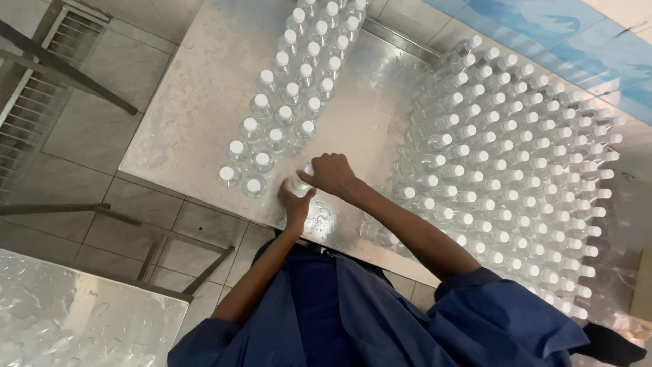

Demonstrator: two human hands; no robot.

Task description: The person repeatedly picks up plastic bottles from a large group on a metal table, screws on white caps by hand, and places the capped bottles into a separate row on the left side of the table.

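Both my left hand and right hand clasp one bottle; looks light, wet, likely slippery, so I'd grip its body

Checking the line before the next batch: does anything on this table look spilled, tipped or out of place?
Water droplets lie on the steel table near the hands. One clear bottle seems to lie on its side by the right forearm, while the others stand upright. Both hands grip one bottle.

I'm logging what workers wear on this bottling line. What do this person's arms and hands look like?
Both hands, left hand and right hand, are bare: no gloves, rings or watch visible. Forearms are uncovered; loose dark blue sleeves end around the elbows.
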